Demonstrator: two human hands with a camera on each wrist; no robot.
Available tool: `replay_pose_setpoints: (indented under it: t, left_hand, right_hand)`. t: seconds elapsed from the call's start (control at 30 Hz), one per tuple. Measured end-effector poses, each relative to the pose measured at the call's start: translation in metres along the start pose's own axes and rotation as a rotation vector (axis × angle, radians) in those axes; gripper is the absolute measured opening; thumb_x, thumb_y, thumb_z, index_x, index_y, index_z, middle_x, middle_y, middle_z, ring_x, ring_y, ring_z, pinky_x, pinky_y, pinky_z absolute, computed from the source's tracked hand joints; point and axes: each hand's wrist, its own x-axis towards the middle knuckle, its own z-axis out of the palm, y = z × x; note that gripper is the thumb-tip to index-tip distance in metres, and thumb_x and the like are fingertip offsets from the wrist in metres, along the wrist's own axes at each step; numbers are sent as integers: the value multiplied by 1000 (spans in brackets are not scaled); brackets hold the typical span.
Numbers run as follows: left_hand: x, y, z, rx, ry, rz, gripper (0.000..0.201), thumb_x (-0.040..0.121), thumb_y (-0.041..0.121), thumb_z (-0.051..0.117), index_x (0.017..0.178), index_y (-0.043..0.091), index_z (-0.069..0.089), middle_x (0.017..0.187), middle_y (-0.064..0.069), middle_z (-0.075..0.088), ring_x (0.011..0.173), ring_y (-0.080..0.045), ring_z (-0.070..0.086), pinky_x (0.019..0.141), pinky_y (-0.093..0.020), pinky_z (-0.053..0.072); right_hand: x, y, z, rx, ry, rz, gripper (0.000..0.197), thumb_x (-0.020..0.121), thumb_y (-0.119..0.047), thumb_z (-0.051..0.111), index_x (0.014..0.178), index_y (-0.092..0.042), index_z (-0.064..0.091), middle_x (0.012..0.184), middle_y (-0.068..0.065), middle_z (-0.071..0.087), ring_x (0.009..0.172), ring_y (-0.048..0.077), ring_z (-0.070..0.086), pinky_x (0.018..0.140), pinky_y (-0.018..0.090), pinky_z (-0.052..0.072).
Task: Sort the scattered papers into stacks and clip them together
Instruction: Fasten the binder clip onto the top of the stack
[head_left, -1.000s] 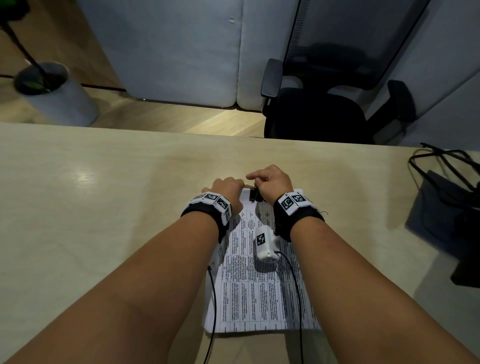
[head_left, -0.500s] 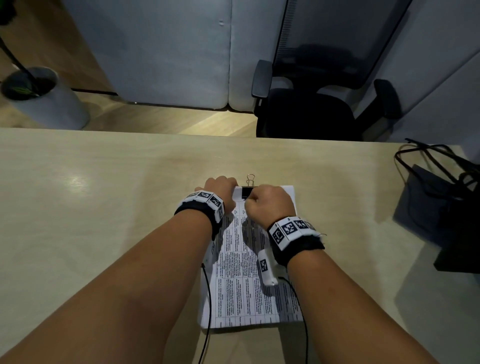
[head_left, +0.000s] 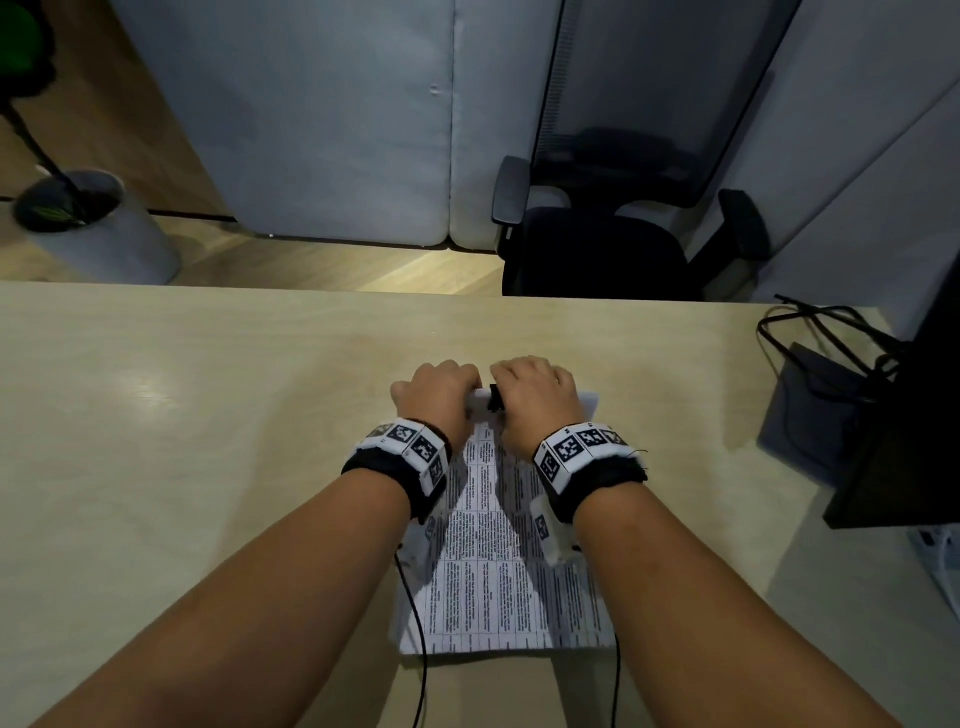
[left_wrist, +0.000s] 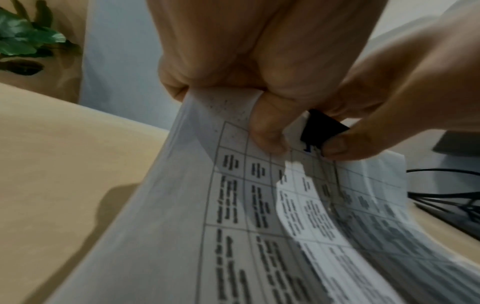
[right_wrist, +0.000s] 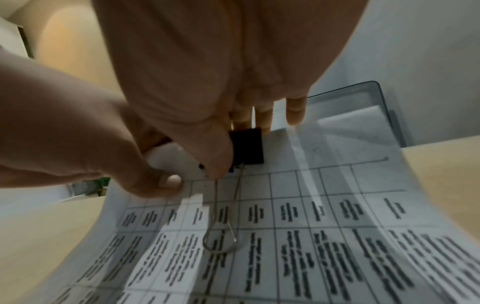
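A stack of printed table sheets (head_left: 498, 571) lies on the light wooden table (head_left: 208, 415) between my forearms. A black binder clip (head_left: 496, 397) sits on the middle of the stack's far edge. My left hand (head_left: 441, 389) pinches that edge just left of the clip, with the thumb (left_wrist: 267, 131) on top of the page. My right hand (head_left: 524, 384) pinches the binder clip (right_wrist: 248, 148), thumb on its near side and fingers behind it. One wire handle (right_wrist: 221, 236) lies folded flat on the top sheet. In both wrist views the far end of the stack curves up off the table.
A black office chair (head_left: 597, 244) stands beyond the table's far edge, and a grey plant pot (head_left: 98, 228) is on the floor at far left. At the right lie black cables (head_left: 831, 332) on a grey pad (head_left: 810, 415), beside a dark screen (head_left: 909, 415).
My right hand has moved forward from the page back onto the clip. The wire loop that stuck out past the paper's edge no longer shows there. My left hand stays on the edge.
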Motion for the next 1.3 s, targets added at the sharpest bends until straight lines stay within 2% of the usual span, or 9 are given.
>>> replay_pose_setpoints:
  t: [0.17,0.3,0.37,0.43,0.63,0.77,0.93,1.13,1.3]
  left_hand:
    - [-25,3,0,-71,167,63,23,82,13,64,99,27,59,102,6,53,101,-21,47,78,-36,31]
    - [-29,-10,3,-457,250,-166,57,73,14,77,120,31,49,124,3,41,115,-17,41,98,-38,41]
    - [-32,-19,5,-779,156,-279,70,75,7,76,130,30,39,121,-2,46,103,-16,52,88,-30,50]
    - [-36,-28,9,-955,81,-301,50,81,0,68,118,27,47,107,-6,59,91,-19,62,74,-29,54]
    - [-41,-46,18,-1061,80,-349,30,89,1,62,110,22,57,100,-3,65,95,-23,62,77,-32,50]
    - [-40,-51,24,-1076,99,-414,29,89,3,63,111,20,58,100,-2,66,96,-26,62,84,-37,50]
    - [-34,-53,25,-882,104,-548,36,90,18,61,123,7,55,113,-12,63,99,-30,61,82,-34,47]
    - [-41,-51,38,-829,-141,-527,55,79,35,68,126,13,52,118,-8,65,100,-31,64,92,-44,52]
    - [-68,-51,39,-765,-179,-525,65,85,12,61,143,13,32,131,-11,57,106,-30,59,88,-35,48]
  right_hand:
    - [-1,-1,-17,-90,-84,-33,22,82,-25,57,104,-23,54,92,0,63,98,25,57,95,41,32]
    - [-2,0,-23,-73,-96,-64,13,84,-22,57,88,-25,45,78,-5,54,88,25,57,89,38,31]
    - [-5,2,-25,-29,-101,-62,16,84,-20,58,95,-26,49,82,-6,58,88,24,59,87,38,31]
    - [-9,7,-27,32,-97,-26,22,85,-26,60,105,-30,51,92,-6,64,90,23,61,90,41,35]
    - [-36,61,-10,539,-35,365,17,85,-36,63,95,-24,57,91,-4,63,83,19,62,78,37,52]
    - [-65,65,27,1097,-62,571,31,91,-27,61,118,-14,53,114,4,63,95,23,64,85,40,54]
    - [-94,50,65,1108,-174,537,44,87,-21,64,126,-15,46,120,3,61,106,23,61,96,41,49]
    - [-82,43,55,1097,76,580,39,89,-12,60,127,-10,51,123,10,62,107,26,61,93,35,49]
    - [-76,36,49,849,-61,601,68,97,-22,47,152,-19,7,156,7,16,133,30,39,105,35,37]
